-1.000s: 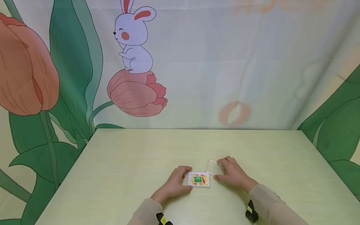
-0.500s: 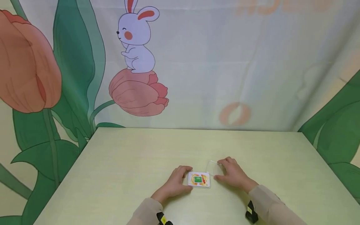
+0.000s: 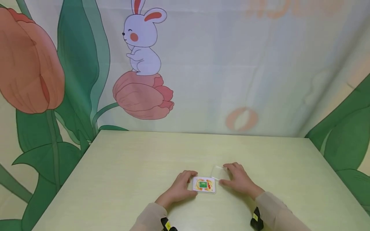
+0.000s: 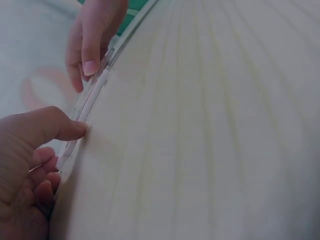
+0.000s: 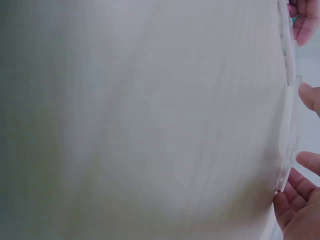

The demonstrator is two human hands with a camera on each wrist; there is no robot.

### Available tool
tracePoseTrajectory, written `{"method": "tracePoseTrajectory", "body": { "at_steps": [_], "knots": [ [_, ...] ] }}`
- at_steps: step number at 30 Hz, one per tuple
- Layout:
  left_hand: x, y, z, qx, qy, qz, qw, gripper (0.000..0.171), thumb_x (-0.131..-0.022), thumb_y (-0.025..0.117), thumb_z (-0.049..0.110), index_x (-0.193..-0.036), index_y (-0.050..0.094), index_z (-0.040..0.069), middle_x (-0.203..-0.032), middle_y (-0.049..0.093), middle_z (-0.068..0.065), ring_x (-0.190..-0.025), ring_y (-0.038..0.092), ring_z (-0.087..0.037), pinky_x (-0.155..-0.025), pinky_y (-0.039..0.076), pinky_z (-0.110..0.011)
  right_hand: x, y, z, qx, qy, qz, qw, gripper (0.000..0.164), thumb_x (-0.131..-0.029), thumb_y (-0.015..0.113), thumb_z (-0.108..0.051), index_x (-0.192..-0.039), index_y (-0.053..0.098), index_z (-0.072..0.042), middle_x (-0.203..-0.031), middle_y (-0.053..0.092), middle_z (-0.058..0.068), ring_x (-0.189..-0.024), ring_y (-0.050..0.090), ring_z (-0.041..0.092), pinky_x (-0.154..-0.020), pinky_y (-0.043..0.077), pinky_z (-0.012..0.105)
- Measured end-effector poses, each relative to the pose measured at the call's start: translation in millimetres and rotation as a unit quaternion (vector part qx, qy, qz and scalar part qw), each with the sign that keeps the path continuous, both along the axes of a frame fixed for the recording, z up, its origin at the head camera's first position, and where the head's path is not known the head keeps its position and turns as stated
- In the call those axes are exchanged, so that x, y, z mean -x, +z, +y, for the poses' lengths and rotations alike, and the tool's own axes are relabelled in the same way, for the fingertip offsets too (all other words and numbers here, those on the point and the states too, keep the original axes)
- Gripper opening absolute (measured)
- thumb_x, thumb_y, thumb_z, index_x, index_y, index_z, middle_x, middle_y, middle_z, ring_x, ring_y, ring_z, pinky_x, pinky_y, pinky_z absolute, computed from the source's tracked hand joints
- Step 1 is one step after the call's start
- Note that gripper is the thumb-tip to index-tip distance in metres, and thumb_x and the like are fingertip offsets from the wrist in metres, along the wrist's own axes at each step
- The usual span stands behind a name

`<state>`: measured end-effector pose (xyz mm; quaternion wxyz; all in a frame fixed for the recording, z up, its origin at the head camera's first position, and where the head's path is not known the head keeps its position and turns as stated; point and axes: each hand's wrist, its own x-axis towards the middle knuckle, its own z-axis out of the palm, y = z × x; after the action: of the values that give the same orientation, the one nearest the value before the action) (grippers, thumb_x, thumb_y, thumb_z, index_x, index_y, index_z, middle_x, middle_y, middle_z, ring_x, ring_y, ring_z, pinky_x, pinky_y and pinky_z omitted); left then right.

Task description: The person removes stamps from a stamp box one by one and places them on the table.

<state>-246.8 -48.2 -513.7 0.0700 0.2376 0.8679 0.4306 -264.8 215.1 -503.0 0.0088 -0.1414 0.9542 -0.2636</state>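
My left hand (image 3: 180,186) grips the left end of a small flat clear case, thumb on the near edge and fingers on the far edge. In the case lies a stack of white cards (image 3: 203,184); the top one has a yellow-orange print and a green rectangle. A clear plastic lid (image 3: 218,172) is pinched between the thumb and fingers of my right hand (image 3: 241,180), just right of and behind the cards. Its left corner meets or slightly overlaps the case's corner. The left wrist view shows the case (image 4: 95,92) edge-on, as the right wrist view does the lid (image 5: 290,145).
A pale wood-grain table (image 3: 138,163) spreads around both hands. Behind it hangs a cloth (image 3: 202,64) printed with a rabbit, tulips and leaves. Black bands (image 3: 256,219) with yellow marks sit at both wrists.
The head view has shifted slightly. Both hands, the cards and the lid keep nearly the same places.
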Motion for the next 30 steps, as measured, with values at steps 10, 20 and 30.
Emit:
{"method": "tracePoseTrajectory", "body": {
  "at_steps": [10, 20, 30],
  "knots": [
    [1.1, -3.9, -1, 0.004, -0.003, 0.000, 1.0000, 0.063, -0.072, 0.074, 0.012, -0.128, 0.047, 0.001, -0.112, 0.050, -0.005, -0.092, 0.039, -0.016, -0.078, 0.034, -0.027, -3.0, -3.0, 3, 0.061, -0.024, -0.018, 0.998, 0.069, -0.081, 0.074, -0.035, -0.134, 0.046, -0.002, -0.123, 0.050, 0.016, -0.114, 0.043, 0.032, -0.093, 0.042, 0.049],
    [3.2, -0.5, 1, 0.004, 0.003, -0.006, 1.0000, 0.064, -0.073, 0.075, 0.012, -0.129, 0.047, 0.001, -0.111, 0.050, -0.004, -0.092, 0.039, -0.016, -0.078, 0.034, -0.026, -10.4, -0.4, -1, 0.099, -0.049, 0.039, 0.993, 0.063, -0.082, 0.074, -0.028, -0.132, 0.047, -0.001, -0.128, 0.041, 0.021, -0.121, 0.034, 0.038, -0.094, 0.038, 0.057],
    [2.5, 4.0, 2, 0.010, 0.005, -0.014, 0.9998, 0.064, -0.074, 0.075, 0.013, -0.130, 0.047, 0.001, -0.114, 0.050, -0.006, -0.094, 0.039, -0.016, -0.079, 0.035, -0.027, -18.5, 0.2, -11, 0.112, -0.058, 0.117, 0.985, 0.047, -0.082, 0.073, -0.017, -0.122, 0.055, -0.001, -0.120, 0.048, 0.019, -0.112, 0.042, 0.034, -0.089, 0.042, 0.053]
  ]
}}
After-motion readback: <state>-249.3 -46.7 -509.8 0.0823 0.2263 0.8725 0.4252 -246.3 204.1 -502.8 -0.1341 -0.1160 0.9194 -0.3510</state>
